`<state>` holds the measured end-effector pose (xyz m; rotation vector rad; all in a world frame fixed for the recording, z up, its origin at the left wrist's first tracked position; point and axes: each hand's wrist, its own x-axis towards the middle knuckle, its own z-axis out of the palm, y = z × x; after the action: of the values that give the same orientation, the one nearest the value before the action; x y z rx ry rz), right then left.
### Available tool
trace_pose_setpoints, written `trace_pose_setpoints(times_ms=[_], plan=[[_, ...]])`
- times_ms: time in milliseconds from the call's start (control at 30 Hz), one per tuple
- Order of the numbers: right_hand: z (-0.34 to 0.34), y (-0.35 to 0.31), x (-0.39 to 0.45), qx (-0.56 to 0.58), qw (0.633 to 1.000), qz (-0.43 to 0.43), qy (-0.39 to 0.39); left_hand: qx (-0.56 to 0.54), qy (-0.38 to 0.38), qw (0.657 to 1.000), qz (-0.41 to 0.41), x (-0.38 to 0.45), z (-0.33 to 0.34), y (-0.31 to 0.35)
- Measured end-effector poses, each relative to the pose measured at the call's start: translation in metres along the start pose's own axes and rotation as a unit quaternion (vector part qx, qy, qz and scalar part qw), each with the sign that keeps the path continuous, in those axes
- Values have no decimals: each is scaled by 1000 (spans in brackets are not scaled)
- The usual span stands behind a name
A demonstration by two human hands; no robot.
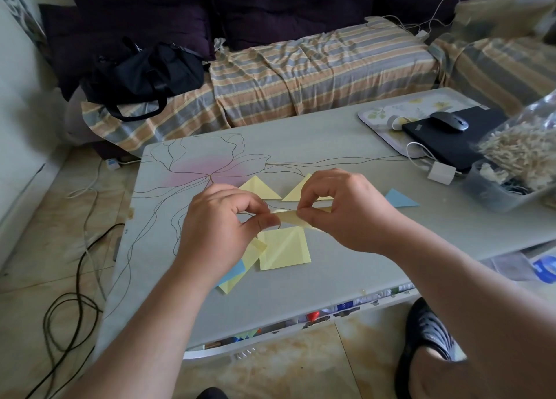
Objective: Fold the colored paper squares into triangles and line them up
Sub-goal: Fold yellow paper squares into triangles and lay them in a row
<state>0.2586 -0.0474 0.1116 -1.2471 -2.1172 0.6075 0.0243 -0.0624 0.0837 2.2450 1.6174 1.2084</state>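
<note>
- Head view: no legible writing; small mark on black laptop (451,140) too blurred to read.
- Left hand (222,230) & right hand (340,209) raised just above grey table (316,146), knuckles up, forearms coming in from bottom corners.
- Both pinch yellow paper (290,216) btw thumb & forefinger, left at its left end, right at its right; other fingers curled.
- Paper's long axis runs left-right, roughly level.
- Under hands: yellow square (284,248) flat on table, w/ more yellow & blue sheets (237,274) partly under left wrist.
- Behind hands: two yellow triangles (260,188), apex pointing away; blue triangle (401,198) well to right.
</note>
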Motion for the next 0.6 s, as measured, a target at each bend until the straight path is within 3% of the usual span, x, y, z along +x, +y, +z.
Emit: trace_pose_setpoints(times_ms=[133, 200, 267, 300, 367, 433, 500, 600], plan=[[-1, 2, 1, 2, 1000, -6, 14, -3, 19, 999, -25, -1, -1, 3], [-1, 4, 1, 5, 999, 1, 32, -16, 3, 995, -96, -4, -4, 3], [-1, 5, 2, 12, 998, 6, 66, -104, -38, 967, -227, -4, -5, 9], [0, 6, 2, 14, 996, 3, 86, -183, -74, 934, -298, -2, -5, 13], [3, 6, 1, 11, 993, -13, 116, -341, -168, 828, -412, 0, -4, 23], [6, 6, 1, -3, 991, -44, 127, -453, -221, 728, -465, 1, -4, 32], [9, 6, 0, -23, 987, -84, 134, -503, -226, 674, -491, 3, -4, 38], [9, 5, 0, -46, 983, -117, 136, -534, -195, 647, -508, 4, -2, 42]])
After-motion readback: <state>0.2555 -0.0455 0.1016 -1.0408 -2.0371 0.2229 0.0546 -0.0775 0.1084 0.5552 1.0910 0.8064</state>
